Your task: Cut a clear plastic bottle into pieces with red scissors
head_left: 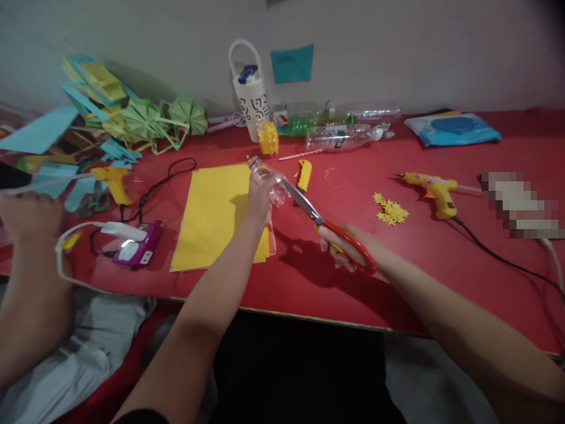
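Observation:
My left hand (261,197) is closed around a clear plastic bottle piece (278,191) with a purple ring at its neck, above the yellow paper sheets (212,215). In my right hand (338,247) is a pair of scissors (348,238) with red handles and some yellow on the inner side. Their blades point up and left, the tips at the edge of the plastic piece; whether they touch it or grip it I cannot tell. Just behind the blades lies a yellow utility knife (304,175).
Yellow paper stars (392,211) and a yellow glue gun (430,189) with a cord lie right. Plastic bottles (339,137), a white tumbler (251,100) and a wipes pack (454,128) stand or lie along the wall. Left are a purple power strip (139,244) and another person's hand (33,218).

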### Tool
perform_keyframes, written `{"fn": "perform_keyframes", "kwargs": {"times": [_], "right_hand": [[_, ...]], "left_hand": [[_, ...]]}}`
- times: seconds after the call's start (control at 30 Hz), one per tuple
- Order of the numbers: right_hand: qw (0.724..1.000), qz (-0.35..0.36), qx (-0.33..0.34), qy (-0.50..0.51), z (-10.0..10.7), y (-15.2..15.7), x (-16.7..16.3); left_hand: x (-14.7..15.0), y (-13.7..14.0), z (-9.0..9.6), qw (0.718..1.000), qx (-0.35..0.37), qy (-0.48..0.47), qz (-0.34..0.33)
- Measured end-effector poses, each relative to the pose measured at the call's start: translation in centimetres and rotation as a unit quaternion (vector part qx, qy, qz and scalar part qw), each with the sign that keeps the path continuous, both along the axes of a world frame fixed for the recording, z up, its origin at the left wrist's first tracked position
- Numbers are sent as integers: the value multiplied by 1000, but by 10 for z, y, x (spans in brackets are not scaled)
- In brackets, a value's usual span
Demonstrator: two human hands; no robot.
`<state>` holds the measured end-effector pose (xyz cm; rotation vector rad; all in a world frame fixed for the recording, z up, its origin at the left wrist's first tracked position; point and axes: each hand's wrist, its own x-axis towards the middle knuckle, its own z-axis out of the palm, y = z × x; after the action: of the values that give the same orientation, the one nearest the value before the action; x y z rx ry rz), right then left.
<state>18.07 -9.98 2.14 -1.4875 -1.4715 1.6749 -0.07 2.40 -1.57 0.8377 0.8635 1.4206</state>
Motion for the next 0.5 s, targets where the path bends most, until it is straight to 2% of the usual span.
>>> {"fn": "perform_keyframes", "kwargs": {"times": [0.13, 0.3, 0.5], "right_hand": [[998, -52, 22, -16, -2, 4, 1], [997, -68, 18, -23, -5, 6, 4], [997, -63, 9, -54, -3, 5, 1]], "left_hand": [[-5, -4, 8, 996, -7, -61, -59], [0, -14, 11, 987, 18, -82, -137], [0, -8, 3, 988, -46, -99, -110]]}}
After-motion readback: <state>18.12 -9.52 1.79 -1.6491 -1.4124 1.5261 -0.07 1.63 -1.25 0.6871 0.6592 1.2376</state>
